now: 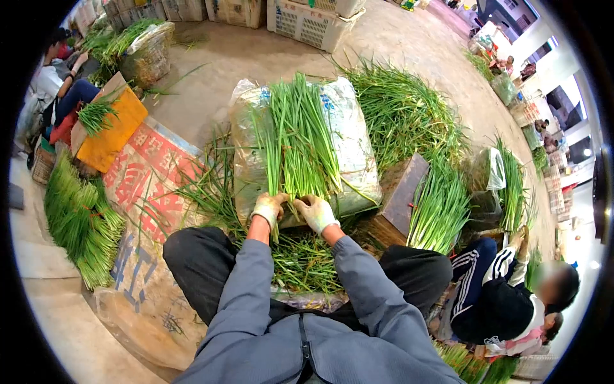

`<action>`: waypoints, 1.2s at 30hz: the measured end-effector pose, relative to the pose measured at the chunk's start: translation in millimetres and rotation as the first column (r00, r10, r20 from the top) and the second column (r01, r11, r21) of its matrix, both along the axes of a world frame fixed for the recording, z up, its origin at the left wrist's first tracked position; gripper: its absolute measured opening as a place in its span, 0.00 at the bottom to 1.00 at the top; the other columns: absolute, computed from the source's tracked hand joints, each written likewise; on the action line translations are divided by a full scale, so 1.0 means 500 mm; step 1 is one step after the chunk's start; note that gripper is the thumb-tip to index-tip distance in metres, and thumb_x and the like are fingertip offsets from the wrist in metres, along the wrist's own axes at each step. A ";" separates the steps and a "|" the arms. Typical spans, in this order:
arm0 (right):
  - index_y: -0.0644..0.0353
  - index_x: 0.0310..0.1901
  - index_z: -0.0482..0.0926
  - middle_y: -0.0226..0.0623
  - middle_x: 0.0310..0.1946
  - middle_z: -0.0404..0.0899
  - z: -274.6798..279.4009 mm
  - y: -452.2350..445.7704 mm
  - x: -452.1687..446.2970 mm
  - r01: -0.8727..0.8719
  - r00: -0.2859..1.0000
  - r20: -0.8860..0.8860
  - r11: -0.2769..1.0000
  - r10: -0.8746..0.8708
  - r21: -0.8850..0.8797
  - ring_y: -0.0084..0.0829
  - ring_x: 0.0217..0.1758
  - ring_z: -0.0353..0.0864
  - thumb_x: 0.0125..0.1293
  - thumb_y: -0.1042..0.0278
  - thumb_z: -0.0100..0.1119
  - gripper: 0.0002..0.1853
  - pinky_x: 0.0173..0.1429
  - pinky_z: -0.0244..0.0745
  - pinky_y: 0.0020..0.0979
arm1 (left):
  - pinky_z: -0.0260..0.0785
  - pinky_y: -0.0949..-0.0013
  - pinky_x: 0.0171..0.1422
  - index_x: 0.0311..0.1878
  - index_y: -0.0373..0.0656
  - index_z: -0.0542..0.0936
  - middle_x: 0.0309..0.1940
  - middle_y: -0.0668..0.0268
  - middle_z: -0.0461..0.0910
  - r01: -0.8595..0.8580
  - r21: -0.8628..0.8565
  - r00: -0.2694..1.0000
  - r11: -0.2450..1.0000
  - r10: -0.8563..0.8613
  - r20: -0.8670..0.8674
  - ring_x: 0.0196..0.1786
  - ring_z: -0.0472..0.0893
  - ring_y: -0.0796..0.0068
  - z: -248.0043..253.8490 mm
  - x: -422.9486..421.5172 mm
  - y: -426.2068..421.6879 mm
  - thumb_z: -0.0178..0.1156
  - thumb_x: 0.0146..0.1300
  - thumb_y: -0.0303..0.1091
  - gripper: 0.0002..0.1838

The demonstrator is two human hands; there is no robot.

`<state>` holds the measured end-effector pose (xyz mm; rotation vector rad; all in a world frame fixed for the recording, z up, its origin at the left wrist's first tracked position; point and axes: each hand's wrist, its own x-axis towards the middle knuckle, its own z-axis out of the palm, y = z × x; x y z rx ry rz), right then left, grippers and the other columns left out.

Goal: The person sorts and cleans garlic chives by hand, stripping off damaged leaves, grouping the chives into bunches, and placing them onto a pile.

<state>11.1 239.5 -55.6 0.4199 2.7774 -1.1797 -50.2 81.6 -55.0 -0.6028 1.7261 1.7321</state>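
A spread of garlic chives (299, 137) lies on a plastic-wrapped block (354, 144) in front of me, pale stem ends toward my body. My left hand (270, 208), in a stained light glove with bare fingertips, is closed on the stem ends at the left. Close beside it, my right hand (316, 213), gloved likewise, has its fingers pinched at the stem ends near the middle. A few stems hang down below my hands. What lies between the fingertips is partly hidden.
Loose chives (409, 109) are heaped behind right. Tied bundles (439, 214) lean by a wooden box (400, 198); more bundles (83, 221) lie left. An orange board (112, 128) stands left. White crates (307, 25) are at the back. A person (499, 304) sits close on my right.
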 end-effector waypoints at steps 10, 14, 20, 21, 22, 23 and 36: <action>0.62 0.56 0.80 0.29 0.40 0.83 -0.010 0.049 -0.002 0.193 0.975 0.113 0.471 -0.193 -0.861 0.22 0.36 0.79 0.69 0.63 0.63 0.18 0.37 0.74 0.25 | 0.62 0.64 0.19 0.47 0.38 0.79 0.15 0.63 0.73 -0.181 -0.113 0.983 0.977 0.183 0.010 0.14 0.69 0.68 -0.023 -0.001 -0.039 0.62 0.67 0.36 0.12; 0.63 0.59 0.76 0.30 0.41 0.82 0.056 0.035 0.031 0.259 0.966 0.238 0.327 -0.106 -0.909 0.21 0.38 0.80 0.71 0.64 0.60 0.19 0.35 0.77 0.26 | 0.62 0.64 0.19 0.49 0.40 0.80 0.17 0.63 0.75 -0.198 -0.013 0.980 0.980 0.198 0.035 0.15 0.70 0.70 -0.086 -0.003 -0.032 0.61 0.69 0.41 0.14; 0.58 0.45 0.80 0.29 0.24 0.77 0.070 -0.055 -0.034 0.320 0.924 0.377 0.673 -0.065 -0.667 0.24 0.20 0.74 0.70 0.50 0.59 0.17 0.26 0.72 0.27 | 0.59 0.66 0.18 0.40 0.42 0.79 0.16 0.68 0.73 -0.072 -0.016 0.992 0.997 0.070 -0.104 0.15 0.69 0.75 -0.039 0.010 -0.026 0.65 0.65 0.55 0.22; 0.58 0.43 0.80 0.29 0.22 0.76 0.075 -0.063 -0.048 0.356 0.904 0.423 0.660 -0.064 -0.662 0.24 0.20 0.73 0.70 0.51 0.60 0.16 0.25 0.69 0.28 | 0.56 0.66 0.18 0.43 0.41 0.80 0.16 0.68 0.71 -0.054 -0.036 0.996 0.998 0.052 -0.067 0.15 0.68 0.76 -0.046 0.007 -0.028 0.64 0.67 0.52 0.21; 0.58 0.41 0.80 0.29 0.20 0.75 0.069 -0.067 -0.058 0.392 0.882 0.466 0.646 -0.063 -0.655 0.25 0.20 0.72 0.70 0.53 0.61 0.15 0.24 0.67 0.29 | 0.56 0.66 0.18 0.43 0.41 0.80 0.16 0.68 0.71 -0.057 -0.040 0.996 0.998 0.054 -0.072 0.15 0.68 0.76 -0.031 0.008 -0.031 0.64 0.67 0.52 0.21; 0.57 0.40 0.79 0.29 0.20 0.74 0.057 -0.064 -0.064 0.444 0.869 0.491 0.533 -0.062 -0.720 0.24 0.19 0.71 0.69 0.53 0.62 0.14 0.23 0.66 0.29 | 0.55 0.66 0.18 0.44 0.40 0.81 0.15 0.69 0.69 -0.057 0.053 0.998 0.997 0.058 -0.021 0.14 0.66 0.75 -0.017 0.012 -0.037 0.64 0.67 0.49 0.19; 0.65 0.54 0.77 0.44 0.54 0.80 0.013 0.012 0.064 0.135 0.984 0.143 -0.072 -0.103 -0.988 0.40 0.55 0.80 0.73 0.58 0.59 0.18 0.58 0.77 0.44 | 0.57 0.71 0.20 0.40 0.41 0.85 0.24 0.69 0.78 -0.320 0.270 0.947 0.908 0.295 0.129 0.16 0.62 0.80 0.026 0.000 -0.018 0.61 0.70 0.38 0.10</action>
